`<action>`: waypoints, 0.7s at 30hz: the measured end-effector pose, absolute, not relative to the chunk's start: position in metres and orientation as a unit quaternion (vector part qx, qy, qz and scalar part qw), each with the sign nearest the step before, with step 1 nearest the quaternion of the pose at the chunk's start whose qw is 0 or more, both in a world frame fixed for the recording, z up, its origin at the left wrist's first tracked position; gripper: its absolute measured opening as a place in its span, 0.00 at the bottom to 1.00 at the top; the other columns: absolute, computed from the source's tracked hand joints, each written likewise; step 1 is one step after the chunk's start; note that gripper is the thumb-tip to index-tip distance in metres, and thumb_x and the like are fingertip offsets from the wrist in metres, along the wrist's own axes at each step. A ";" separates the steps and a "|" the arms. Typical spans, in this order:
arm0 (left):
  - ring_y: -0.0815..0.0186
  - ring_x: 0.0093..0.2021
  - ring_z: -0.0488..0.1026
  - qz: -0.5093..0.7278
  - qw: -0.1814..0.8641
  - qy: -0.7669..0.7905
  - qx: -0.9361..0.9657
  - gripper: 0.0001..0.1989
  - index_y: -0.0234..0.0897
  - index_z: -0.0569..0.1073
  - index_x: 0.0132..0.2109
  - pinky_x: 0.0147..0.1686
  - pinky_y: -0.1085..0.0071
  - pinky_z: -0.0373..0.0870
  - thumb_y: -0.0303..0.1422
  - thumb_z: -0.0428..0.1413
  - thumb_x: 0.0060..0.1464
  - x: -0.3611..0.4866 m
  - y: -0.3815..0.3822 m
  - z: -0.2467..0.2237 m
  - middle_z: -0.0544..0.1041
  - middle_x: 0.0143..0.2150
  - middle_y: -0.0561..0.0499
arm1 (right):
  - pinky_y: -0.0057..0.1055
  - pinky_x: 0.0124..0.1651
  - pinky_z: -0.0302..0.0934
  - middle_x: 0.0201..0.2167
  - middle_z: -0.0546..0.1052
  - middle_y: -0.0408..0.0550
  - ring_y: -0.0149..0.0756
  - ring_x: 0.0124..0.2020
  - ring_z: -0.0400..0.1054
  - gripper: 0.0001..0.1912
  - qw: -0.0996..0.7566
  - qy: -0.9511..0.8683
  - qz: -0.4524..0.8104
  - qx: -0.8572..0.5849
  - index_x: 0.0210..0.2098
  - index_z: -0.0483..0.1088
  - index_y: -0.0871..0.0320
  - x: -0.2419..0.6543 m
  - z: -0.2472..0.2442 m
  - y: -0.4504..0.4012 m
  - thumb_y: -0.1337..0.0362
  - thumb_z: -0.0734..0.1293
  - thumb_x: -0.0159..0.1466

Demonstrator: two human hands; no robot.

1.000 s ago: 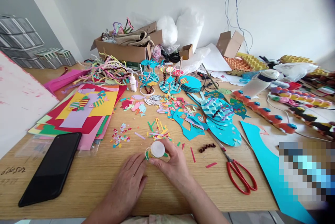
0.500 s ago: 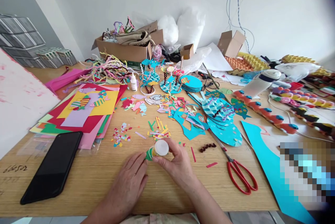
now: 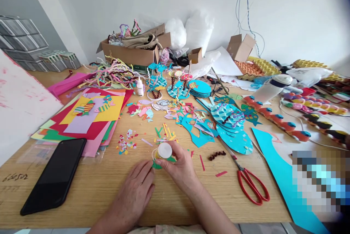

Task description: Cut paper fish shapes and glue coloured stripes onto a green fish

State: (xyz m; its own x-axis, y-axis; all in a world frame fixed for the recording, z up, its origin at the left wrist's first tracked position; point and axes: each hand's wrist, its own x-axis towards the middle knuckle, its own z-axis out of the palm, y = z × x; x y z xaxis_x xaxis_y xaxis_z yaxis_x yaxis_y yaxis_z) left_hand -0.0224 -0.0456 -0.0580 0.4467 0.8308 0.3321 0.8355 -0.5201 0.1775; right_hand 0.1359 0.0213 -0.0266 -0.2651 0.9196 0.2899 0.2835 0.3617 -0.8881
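Observation:
My right hand (image 3: 182, 166) is closed round a small tub (image 3: 165, 150) with a white round end facing up and a yellowish side. The tub stands over a small green paper piece (image 3: 157, 166), and its lower end is hidden. At the left edge of this paper, the fingertips of my left hand (image 3: 138, 183) hold it down on the table, fingers close together. A thin pale loop (image 3: 153, 154) shows beside the tub. Just beyond the hands lie thin yellow and green paper strips (image 3: 165, 131) and a heap of tiny coloured paper bits (image 3: 127, 141).
Red-handled scissors (image 3: 253, 186) and a brown pipe cleaner (image 3: 217, 155) lie to the right. A black phone (image 3: 53, 175) and stacked coloured paper (image 3: 90, 117) are at left. Behind are a glue bottle (image 3: 140, 87), blue paper scraps (image 3: 198, 135) and a cardboard box (image 3: 131, 53).
My right hand has moved the tub slightly left and away from me over the green paper. More green now shows to the tub's right. My left hand has stayed nearly in place.

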 end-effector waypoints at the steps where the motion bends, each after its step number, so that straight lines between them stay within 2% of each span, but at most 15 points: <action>1: 0.59 0.53 0.66 -0.189 0.003 -0.490 -0.851 0.16 0.36 0.68 0.46 0.51 0.58 0.67 0.22 0.47 0.50 -0.022 -0.046 -0.058 0.71 0.50 0.44 | 0.25 0.35 0.62 0.32 0.73 0.42 0.32 0.32 0.67 0.15 0.429 -0.705 0.366 -0.431 0.39 0.67 0.56 0.136 -0.026 0.022 0.64 0.70 0.53; 10: 0.57 0.51 0.67 -0.191 0.007 -0.486 -0.853 0.17 0.33 0.67 0.48 0.49 0.56 0.68 0.22 0.48 0.49 -0.023 -0.046 -0.059 0.72 0.49 0.43 | 0.26 0.35 0.63 0.31 0.73 0.42 0.33 0.32 0.68 0.15 0.428 -0.707 0.361 -0.433 0.39 0.66 0.54 0.129 -0.018 0.019 0.63 0.70 0.53; 15: 0.59 0.52 0.66 -0.200 -0.011 -0.495 -0.846 0.16 0.36 0.68 0.46 0.50 0.57 0.67 0.22 0.47 0.50 -0.022 -0.046 -0.058 0.72 0.49 0.44 | 0.25 0.34 0.61 0.30 0.73 0.41 0.33 0.31 0.66 0.13 0.414 -0.713 0.345 -0.448 0.38 0.67 0.55 0.135 -0.017 0.021 0.63 0.69 0.53; 21: 0.58 0.51 0.67 -0.194 -0.003 -0.486 -0.852 0.15 0.35 0.68 0.46 0.49 0.57 0.68 0.22 0.48 0.50 -0.023 -0.045 -0.058 0.72 0.49 0.44 | 0.25 0.35 0.61 0.31 0.73 0.42 0.33 0.32 0.67 0.13 0.408 -0.713 0.357 -0.445 0.38 0.67 0.55 0.138 -0.017 0.020 0.62 0.69 0.53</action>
State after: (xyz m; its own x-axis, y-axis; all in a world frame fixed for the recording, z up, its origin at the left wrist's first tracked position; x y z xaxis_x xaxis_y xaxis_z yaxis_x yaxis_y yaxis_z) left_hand -0.0230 -0.0454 -0.0579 0.4521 0.8294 0.3280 0.8272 -0.5275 0.1936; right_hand 0.1384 0.0199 -0.0173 -0.2722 0.9254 0.2637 0.3432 0.3494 -0.8718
